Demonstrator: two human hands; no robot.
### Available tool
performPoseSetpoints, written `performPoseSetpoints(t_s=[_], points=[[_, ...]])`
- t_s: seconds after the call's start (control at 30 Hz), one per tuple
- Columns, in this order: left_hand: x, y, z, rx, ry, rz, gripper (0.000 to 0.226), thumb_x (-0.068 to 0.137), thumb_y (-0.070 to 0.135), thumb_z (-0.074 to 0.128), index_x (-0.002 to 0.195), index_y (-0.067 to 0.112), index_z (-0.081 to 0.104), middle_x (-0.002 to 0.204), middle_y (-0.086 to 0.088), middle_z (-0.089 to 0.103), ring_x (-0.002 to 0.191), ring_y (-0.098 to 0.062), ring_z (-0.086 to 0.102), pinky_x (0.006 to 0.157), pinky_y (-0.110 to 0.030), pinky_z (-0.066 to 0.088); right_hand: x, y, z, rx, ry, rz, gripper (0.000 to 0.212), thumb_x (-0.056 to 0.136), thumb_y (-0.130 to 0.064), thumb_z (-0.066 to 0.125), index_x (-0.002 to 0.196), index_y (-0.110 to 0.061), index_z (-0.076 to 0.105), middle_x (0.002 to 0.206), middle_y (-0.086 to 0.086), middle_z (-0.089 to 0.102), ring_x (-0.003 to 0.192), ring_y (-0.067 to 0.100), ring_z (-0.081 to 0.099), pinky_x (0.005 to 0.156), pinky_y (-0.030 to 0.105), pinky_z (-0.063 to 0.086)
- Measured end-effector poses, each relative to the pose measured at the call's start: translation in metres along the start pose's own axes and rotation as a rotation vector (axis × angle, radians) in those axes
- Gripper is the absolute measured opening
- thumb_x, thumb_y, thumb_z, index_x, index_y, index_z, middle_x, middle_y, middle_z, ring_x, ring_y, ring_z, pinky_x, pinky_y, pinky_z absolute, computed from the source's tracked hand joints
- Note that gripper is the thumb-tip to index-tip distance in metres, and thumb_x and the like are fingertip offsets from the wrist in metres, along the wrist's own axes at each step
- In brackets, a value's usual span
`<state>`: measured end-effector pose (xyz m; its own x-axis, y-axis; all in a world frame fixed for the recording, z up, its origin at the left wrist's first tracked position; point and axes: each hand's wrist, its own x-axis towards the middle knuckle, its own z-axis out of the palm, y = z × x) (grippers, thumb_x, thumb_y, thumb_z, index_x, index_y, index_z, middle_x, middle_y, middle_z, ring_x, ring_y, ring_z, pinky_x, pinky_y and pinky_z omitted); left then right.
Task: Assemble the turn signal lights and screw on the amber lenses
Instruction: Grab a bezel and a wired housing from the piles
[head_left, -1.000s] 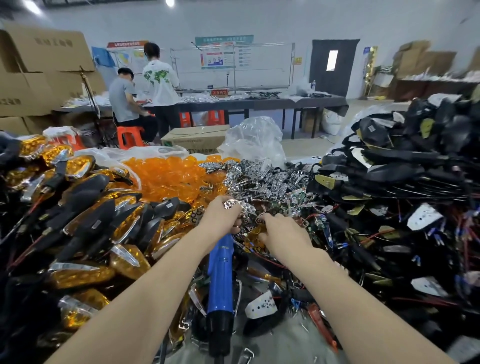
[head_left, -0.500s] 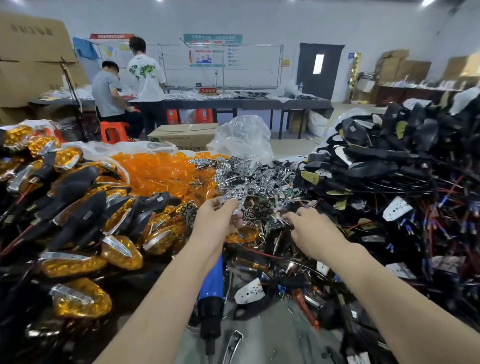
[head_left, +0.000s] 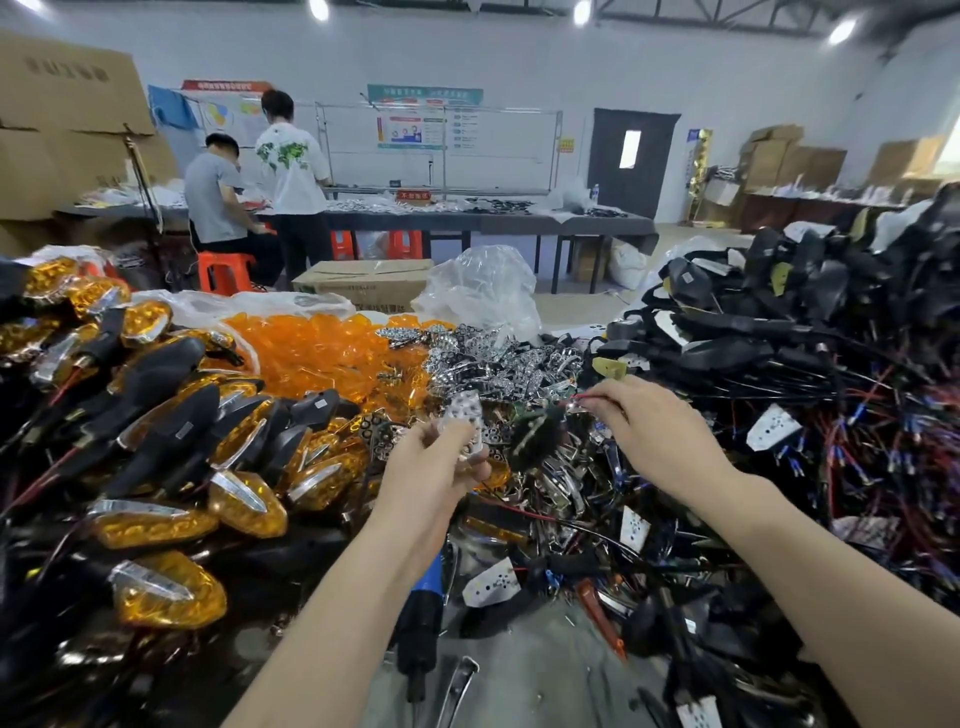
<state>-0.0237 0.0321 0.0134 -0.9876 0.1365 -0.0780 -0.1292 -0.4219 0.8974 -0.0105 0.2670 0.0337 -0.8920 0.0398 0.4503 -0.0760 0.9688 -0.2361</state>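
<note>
Chrome reflector (head_left: 464, 414), long axis upright, pinched in left hand (head_left: 434, 475) grip, right hand (head_left: 652, 436) grip pinching red wire (head_left: 589, 396)

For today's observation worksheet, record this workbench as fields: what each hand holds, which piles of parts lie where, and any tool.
Left hand: holds a chrome reflector
Right hand: pinches a red wire
Left pile: assembled lights with amber lenses
Middle: loose amber lenses; reflector pile beyond the hands
Right pile: black housings with wires
Tool: blue screwdriver, lying under the left forearm
</note>
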Motion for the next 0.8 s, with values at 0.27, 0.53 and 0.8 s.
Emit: performPoseSetpoints(t_s=[0.27,0.53,0.8], points=[[-0.024,0.020,0.009,-0.154,-0.052,0.069,0.029,0.092,-0.002,0.047,0.120,0.004,0.049,0.076,-0.005,0.068,0.065,-0.017,0.059,0.061,-0.034,0.053,0.019,-0.079,-0.052,1.075,0.125,0.222,0.023,0.107,-0.026,0.048,0.124,-0.021,0.063,0.057,-0.010,0.046,0.045,0.004,0.033,0.041,0.020,0.027],[-0.065,0.048,0.034,0.596,-0.100,0.524,0.025,0.092,0.067,0.047,0.103,0.049,0.059,0.077,0.019,0.061,0.078,-0.008,0.065,0.077,-0.029,0.048,0.020,-0.130,-0.101,1.834,0.220,0.466,0.024,0.109,-0.028,0.038,0.107,-0.017,0.058,0.051,-0.008,0.040,0.038,0.006,0.028,0.036,0.018,0.026],[-0.091,0.023,0.020,0.962,-0.326,0.520,0.022,0.097,0.042,0.055,0.097,0.020,0.057,0.086,-0.006,0.065,0.071,-0.018,0.057,0.069,-0.039,0.048,-0.047,-0.127,-0.039,1.959,0.133,0.651,0.020,0.106,-0.027,0.049,0.113,-0.019,0.066,0.059,-0.006,0.058,0.046,0.008,0.054,0.043,0.022,0.047]])
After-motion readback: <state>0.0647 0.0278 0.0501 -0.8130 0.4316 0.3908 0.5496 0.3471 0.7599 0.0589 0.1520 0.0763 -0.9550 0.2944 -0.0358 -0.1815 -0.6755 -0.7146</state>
